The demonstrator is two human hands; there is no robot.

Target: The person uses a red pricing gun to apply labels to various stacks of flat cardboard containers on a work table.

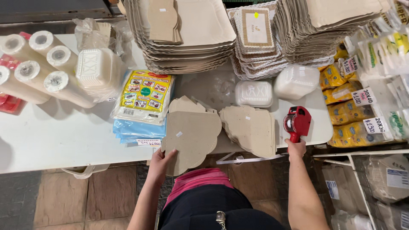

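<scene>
While the left hand (pixel 161 161) pinches the scalloped cardboard sheet (pixel 191 136) at its lower edge over the white table (pixel 64 136) rim, keeping it flat and steady looks wise — the right hand (pixel 296 149) has fingers wrapped tight round the red price-label gun (pixel 297 122), just beside the cardboard stack (pixel 251 127).
</scene>
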